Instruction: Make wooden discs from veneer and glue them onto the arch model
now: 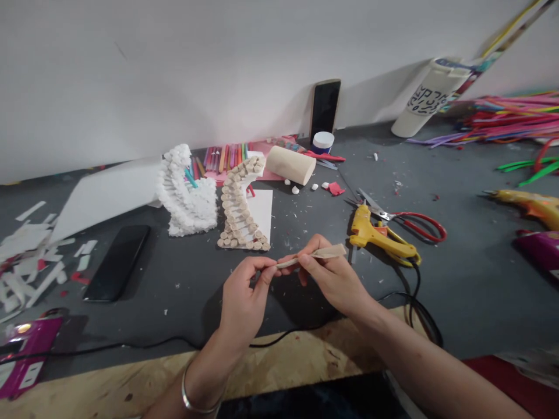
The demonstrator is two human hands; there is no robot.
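Between my hands runs a thin beige strip [329,251], perhaps crepe paper, narrow and twisted toward the left and flat at its right end. My left hand [245,291] pinches the narrow tip between thumb and fingers. Closer to the wide end, my right hand [334,276] grips the same strip. Just beyond them stands a curved model faced with small beige coils [242,209], with white card showing behind. Left of it is a similar curved model covered in white, fluffy bits [187,198]. A beige roll [290,165] lies behind.
A yellow glue gun [378,235] and red-handled scissors [419,226] lie right of my hands, with a black cord [417,302] trailing along the front edge. A phone [117,263] and white scraps [26,256] are left. A tumbler [425,99] and pipe cleaners [515,119] stand back right.
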